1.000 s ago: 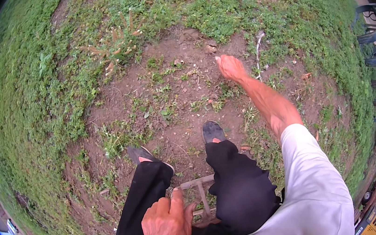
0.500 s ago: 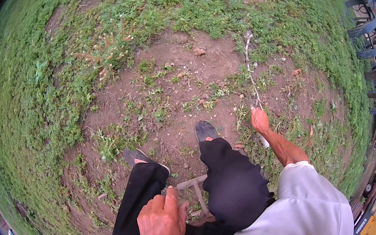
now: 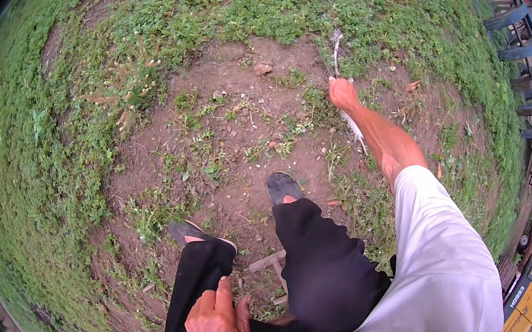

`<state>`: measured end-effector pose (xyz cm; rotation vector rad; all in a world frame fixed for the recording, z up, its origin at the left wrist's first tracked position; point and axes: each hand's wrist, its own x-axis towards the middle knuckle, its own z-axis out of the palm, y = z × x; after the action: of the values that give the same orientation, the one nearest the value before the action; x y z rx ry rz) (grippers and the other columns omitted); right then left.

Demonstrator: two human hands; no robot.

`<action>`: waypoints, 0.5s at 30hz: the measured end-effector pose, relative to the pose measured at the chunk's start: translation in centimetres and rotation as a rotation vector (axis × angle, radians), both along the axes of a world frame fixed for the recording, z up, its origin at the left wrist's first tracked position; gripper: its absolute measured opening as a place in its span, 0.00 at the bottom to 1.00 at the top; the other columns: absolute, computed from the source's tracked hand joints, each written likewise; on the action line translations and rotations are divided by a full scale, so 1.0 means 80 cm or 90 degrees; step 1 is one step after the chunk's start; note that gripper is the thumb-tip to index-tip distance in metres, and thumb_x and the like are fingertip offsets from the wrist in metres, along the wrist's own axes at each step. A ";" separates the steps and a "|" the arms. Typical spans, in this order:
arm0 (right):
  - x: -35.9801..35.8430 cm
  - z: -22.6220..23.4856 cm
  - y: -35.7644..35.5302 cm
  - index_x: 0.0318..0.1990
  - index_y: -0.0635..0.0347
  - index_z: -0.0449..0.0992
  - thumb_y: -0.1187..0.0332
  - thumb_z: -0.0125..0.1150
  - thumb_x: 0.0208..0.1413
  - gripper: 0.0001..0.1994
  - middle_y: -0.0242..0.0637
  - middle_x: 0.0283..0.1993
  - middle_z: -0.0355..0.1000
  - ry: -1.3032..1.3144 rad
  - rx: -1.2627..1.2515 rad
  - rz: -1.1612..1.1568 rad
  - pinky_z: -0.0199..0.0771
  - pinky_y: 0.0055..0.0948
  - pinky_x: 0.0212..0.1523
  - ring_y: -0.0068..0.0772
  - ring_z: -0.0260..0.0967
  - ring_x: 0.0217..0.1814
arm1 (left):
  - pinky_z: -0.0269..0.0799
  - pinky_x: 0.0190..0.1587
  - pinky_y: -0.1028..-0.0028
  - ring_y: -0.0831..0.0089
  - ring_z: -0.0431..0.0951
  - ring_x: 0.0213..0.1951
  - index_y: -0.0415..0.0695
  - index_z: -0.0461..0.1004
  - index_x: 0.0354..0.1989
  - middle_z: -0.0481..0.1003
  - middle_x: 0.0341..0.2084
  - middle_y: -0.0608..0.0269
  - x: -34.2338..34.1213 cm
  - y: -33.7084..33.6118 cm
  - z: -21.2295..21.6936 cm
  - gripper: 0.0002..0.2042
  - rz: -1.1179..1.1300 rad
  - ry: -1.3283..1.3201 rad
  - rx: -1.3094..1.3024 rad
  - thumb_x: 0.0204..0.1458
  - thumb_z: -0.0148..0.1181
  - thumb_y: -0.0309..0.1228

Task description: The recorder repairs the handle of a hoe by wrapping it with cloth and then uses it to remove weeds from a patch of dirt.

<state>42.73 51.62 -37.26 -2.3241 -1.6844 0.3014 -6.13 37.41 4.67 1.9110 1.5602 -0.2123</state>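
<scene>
My right hand [image 3: 343,93] reaches forward over the ground, its fingers closed in a fist above the middle of a pale, crooked stick [image 3: 335,48]. The stick shows on both sides of the fist, and its lower part is blurred. What the fist grips is hidden. Over my left thigh is my left hand [image 3: 216,328], back upward, holding nothing I can see. Its index finger and thumb are stretched apart, with the other fingers partly curled.
A wooden frame [image 3: 268,260] lies between my legs, near my dark shoes [image 3: 282,187]. Low green plants [image 3: 394,17] surround the bare soil [image 3: 209,133]. A small brown clod [image 3: 262,68] lies ahead. Curved blue metal bars [image 3: 520,48] and a yellow machine [image 3: 528,296] stand at the right.
My right hand has moved forward along the stick, from its near end to over its middle. My left hand stays over the thigh. The whole view has shifted slightly.
</scene>
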 end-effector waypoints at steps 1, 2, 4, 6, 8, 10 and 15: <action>-0.002 -0.005 -0.021 0.25 0.67 0.75 0.55 0.41 0.67 0.25 0.63 0.27 0.72 0.034 -0.043 0.014 0.70 0.60 0.36 0.69 0.72 0.34 | 0.67 0.30 0.58 0.51 0.73 0.28 0.36 0.75 0.48 0.70 0.25 0.53 -0.003 -0.001 0.003 0.21 0.003 0.007 -0.001 0.48 0.68 0.35; -0.023 -0.004 -0.052 0.28 0.67 0.76 0.55 0.42 0.66 0.24 0.63 0.31 0.74 0.051 -0.120 -0.032 0.71 0.59 0.39 0.68 0.73 0.38 | 0.68 0.30 0.58 0.51 0.73 0.28 0.36 0.75 0.48 0.70 0.25 0.52 -0.006 -0.003 0.006 0.21 0.011 0.031 0.001 0.48 0.67 0.34; -0.056 0.023 -0.125 0.34 0.69 0.77 0.55 0.41 0.66 0.24 0.65 0.38 0.75 0.097 -0.234 -0.171 0.71 0.59 0.44 0.69 0.72 0.45 | 0.68 0.31 0.58 0.51 0.74 0.28 0.36 0.75 0.49 0.70 0.25 0.52 -0.007 -0.003 0.010 0.21 0.020 0.052 0.011 0.48 0.67 0.34; -0.022 0.023 -0.211 0.35 0.67 0.77 0.55 0.41 0.66 0.24 0.65 0.40 0.74 0.064 -0.269 -0.170 0.71 0.59 0.47 0.69 0.72 0.46 | 0.68 0.31 0.58 0.50 0.74 0.28 0.36 0.75 0.49 0.71 0.25 0.51 0.000 -0.006 0.014 0.21 0.017 0.021 0.015 0.49 0.67 0.34; -0.006 0.022 -0.289 0.34 0.67 0.77 0.55 0.41 0.67 0.24 0.64 0.38 0.75 0.025 -0.279 -0.176 0.71 0.59 0.46 0.68 0.73 0.44 | 0.68 0.31 0.58 0.50 0.74 0.28 0.36 0.75 0.49 0.71 0.25 0.51 0.001 -0.011 0.015 0.21 0.012 0.012 0.020 0.49 0.67 0.34; -0.005 0.025 -0.368 0.31 0.69 0.76 0.56 0.41 0.67 0.24 0.64 0.34 0.74 0.006 -0.278 -0.218 0.72 0.59 0.44 0.66 0.74 0.40 | 0.68 0.31 0.58 0.50 0.74 0.28 0.36 0.74 0.49 0.71 0.25 0.51 -0.003 -0.016 0.015 0.21 0.005 0.010 0.023 0.49 0.67 0.34; -0.039 0.057 -0.517 0.25 0.67 0.72 0.58 0.42 0.68 0.24 0.60 0.24 0.70 -0.004 -0.254 -0.237 0.68 0.54 0.30 0.65 0.71 0.30 | 0.67 0.31 0.57 0.50 0.73 0.29 0.36 0.74 0.49 0.71 0.26 0.51 -0.009 -0.023 0.009 0.21 -0.006 0.044 0.023 0.49 0.67 0.34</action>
<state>39.63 10.26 -32.74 -2.8625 -1.2405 0.5964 -6.88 35.54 5.39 1.9568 1.6108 -0.2583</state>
